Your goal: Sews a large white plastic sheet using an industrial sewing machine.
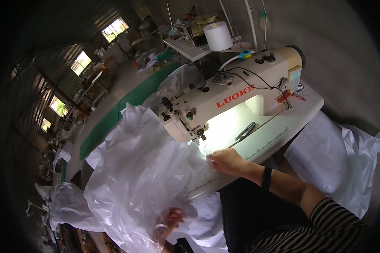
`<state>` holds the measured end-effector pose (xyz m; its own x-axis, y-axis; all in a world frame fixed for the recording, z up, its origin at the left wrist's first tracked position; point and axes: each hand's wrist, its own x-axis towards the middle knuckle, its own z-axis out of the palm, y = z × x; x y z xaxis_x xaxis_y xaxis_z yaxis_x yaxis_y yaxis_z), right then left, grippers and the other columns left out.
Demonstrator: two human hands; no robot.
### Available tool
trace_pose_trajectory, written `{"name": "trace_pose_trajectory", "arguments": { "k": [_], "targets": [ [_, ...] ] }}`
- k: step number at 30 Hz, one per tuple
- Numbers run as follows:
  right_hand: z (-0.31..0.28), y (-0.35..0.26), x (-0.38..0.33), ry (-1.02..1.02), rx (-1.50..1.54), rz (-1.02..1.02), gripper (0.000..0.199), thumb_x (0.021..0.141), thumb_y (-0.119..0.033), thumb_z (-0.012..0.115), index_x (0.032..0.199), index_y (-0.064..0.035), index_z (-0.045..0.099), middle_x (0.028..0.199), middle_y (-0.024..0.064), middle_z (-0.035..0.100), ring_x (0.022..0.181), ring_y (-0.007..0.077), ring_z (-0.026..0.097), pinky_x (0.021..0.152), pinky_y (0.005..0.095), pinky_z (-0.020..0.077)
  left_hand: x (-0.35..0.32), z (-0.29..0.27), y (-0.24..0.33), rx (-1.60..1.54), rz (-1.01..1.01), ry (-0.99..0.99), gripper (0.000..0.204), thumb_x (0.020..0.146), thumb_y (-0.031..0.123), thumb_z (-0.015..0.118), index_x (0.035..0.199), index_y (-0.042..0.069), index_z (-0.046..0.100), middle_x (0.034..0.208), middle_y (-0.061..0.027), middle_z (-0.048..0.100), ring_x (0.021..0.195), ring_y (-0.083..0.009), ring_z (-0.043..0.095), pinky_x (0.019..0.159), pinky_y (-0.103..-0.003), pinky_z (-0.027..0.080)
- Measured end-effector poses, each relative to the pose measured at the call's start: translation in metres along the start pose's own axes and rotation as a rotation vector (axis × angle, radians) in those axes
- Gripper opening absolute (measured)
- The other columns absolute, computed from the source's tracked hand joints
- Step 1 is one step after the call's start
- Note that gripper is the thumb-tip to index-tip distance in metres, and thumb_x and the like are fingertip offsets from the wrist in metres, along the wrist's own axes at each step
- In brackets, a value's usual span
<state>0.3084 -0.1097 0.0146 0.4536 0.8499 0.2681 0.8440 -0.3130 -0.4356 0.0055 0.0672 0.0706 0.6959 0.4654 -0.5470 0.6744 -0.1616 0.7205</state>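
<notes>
The person sits at a cream sewing machine [223, 95] on a white bench [283, 126]. A big, see-through plastic sheet [135, 177] is piled up on the left side of the bench and hangs down over its front edge, toward the person's lap.

The right hand [226, 161] lies flat on the edge of the sheet, just in front of the needle [197, 141]. Its fingers are stretched out and press the plastic down on the bench; they are not closed around anything. The left hand [173, 219] is low down, under the hanging plastic. Its fingers look curled and seem to be bunching up a fold of the sheet, but the plastic covers them, so I cannot be sure.

A pair of dark scissors [245, 130] lies on the bench under the machine's arm, and a big white spool of thread [218, 36] stands behind the machine.

What could go wrong? The right hand is very near the needle, so a finger could get poked if it slides too far. The plastic is slippery and heavy, so its weight could pull it crooked. A loose fold could also get caught under the needle.
</notes>
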Motion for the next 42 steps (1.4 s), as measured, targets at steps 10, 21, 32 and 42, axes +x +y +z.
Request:
{"name": "trace_pose_trajectory", "arguments": {
  "k": [10,21,32,42],
  "targets": [
    [-0.015,0.008,0.01,-0.021,0.09,-0.043,0.029,0.082,-0.013,0.058,0.107,-0.0122,0.072,0.094,0.011,0.071,0.091,0.0278,0.069,0.082,0.0405,0.0538,0.116,0.051,0.082,0.743,0.88,0.343,0.047,0.087,0.017,0.068,0.132,0.01,0.056,0.144,-0.0091,0.05,0.139,-0.0296,0.04,0.113,-0.042,0.032],
    [-0.01,0.029,0.035,-0.035,0.107,0.023,0.026,0.086,-0.02,0.062,0.11,-0.0197,0.072,0.081,0.0127,0.071,0.08,0.031,0.069,0.074,0.0424,0.0538,0.152,0.079,0.117,0.667,0.989,0.478,0.024,0.079,0.014,0.07,0.102,0.008,0.07,0.108,-0.0113,0.066,0.1,-0.03,0.063,0.084,-0.04,0.049],
    [0.001,0.047,0.038,0.162,-0.07,-0.267,0.021,0.09,-0.03,0.064,0.108,-0.0194,0.066,0.086,0.0046,0.066,0.076,0.0269,0.068,0.066,0.0396,0.0531,0.197,0.078,0.123,0.333,0.699,0.421,0.018,0.078,0.018,0.074,0.087,0.004,0.068,0.083,-0.0092,0.065,0.078,-0.0263,0.063,0.074,-0.038,0.05],
    [0.01,0.039,0.059,0.092,0.036,0.059,0.02,0.091,-0.035,0.062,0.09,-0.0163,0.068,0.075,0.0075,0.069,0.075,0.0274,0.069,0.068,0.0413,0.054,0.198,0.076,0.109,0.27,1.024,0.492,0.015,0.079,0.009,0.074,0.092,0.002,0.069,0.09,-0.0084,0.064,0.08,-0.0214,0.063,0.072,-0.032,0.049]
  ]
}}
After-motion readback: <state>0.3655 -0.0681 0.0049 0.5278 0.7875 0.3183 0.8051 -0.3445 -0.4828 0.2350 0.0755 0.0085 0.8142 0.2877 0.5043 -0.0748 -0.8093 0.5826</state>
